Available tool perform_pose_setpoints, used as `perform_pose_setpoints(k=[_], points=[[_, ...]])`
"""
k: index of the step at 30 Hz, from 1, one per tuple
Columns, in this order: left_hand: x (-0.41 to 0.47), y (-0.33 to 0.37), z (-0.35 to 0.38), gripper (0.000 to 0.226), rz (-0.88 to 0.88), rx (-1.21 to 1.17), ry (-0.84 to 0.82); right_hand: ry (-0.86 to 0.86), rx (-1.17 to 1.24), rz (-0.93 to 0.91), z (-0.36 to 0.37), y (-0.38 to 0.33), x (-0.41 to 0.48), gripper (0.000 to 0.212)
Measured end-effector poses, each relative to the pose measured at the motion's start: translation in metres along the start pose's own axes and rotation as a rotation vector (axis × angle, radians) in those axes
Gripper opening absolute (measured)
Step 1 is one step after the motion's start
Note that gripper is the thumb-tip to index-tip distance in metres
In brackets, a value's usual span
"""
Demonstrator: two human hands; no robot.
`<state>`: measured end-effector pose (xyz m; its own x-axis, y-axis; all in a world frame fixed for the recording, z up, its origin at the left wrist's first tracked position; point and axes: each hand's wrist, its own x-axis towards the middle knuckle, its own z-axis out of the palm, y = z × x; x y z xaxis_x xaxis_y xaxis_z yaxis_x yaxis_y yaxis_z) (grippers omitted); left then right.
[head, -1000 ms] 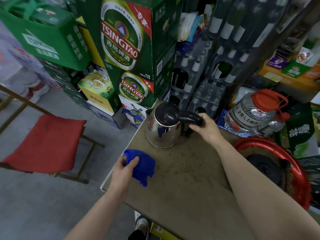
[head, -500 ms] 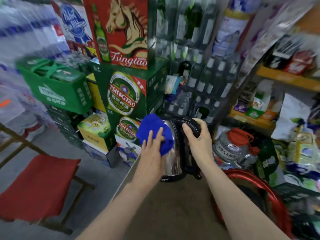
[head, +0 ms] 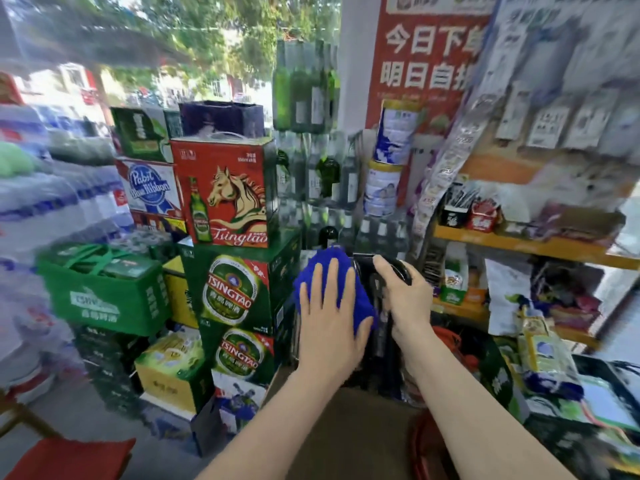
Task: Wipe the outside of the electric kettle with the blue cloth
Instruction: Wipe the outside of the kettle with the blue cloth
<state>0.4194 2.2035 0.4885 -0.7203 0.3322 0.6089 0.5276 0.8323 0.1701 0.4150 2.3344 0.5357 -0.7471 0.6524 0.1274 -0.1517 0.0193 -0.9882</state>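
Note:
The electric kettle is lifted in front of me above the table, mostly hidden behind my hands. Only its black lid, black handle and a strip of shiny body show. My right hand grips the black handle from the right. My left hand lies flat, fingers spread, pressing the blue cloth against the kettle's left side. The cloth covers the upper left of the kettle body.
Stacked beer cartons stand just left of the kettle, bottles behind it. An orange shelf with packaged goods is on the right. The brown table lies below, a red ring-shaped object at its right, a red chair seat at lower left.
The kettle went from standing on the table to being held up by its handle. My left hand picked the cloth off the table and pressed it to the kettle's side. The view tilted upward.

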Motion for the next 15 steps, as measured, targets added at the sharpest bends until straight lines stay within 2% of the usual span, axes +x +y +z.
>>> perform_pose_setpoints(k=[2, 3, 5, 7, 9, 11, 15], points=[[-0.019, 0.006, -0.003, 0.075, 0.124, 0.075, -0.031, 0.011, 0.004, -0.016, 0.003, -0.008, -0.002, 0.042], [-0.024, 0.005, -0.004, 0.075, 0.117, 0.082, -0.036, 0.006, -0.001, -0.031, 0.005, -0.009, -0.005, 0.038], [-0.012, -0.001, -0.007, 0.075, 0.013, 0.045, -0.008, -0.013, 0.012, -0.035, 0.013, -0.008, -0.013, 0.034], [0.021, -0.014, -0.017, 0.072, -0.13, -0.002, 0.026, -0.02, 0.023, -0.005, 0.021, -0.006, -0.02, 0.041], [0.049, -0.028, -0.028, 0.07, -0.176, -0.016, 0.009, -0.02, 0.044, 0.039, 0.028, -0.007, -0.022, 0.05], [0.048, -0.033, -0.031, 0.071, -0.102, 0.071, 0.003, -0.021, 0.082, 0.068, 0.034, -0.016, -0.019, 0.054], [-0.011, -0.021, -0.018, 0.073, 0.15, 0.277, -0.032, -0.029, 0.077, 0.074, 0.046, -0.031, -0.005, 0.065]])
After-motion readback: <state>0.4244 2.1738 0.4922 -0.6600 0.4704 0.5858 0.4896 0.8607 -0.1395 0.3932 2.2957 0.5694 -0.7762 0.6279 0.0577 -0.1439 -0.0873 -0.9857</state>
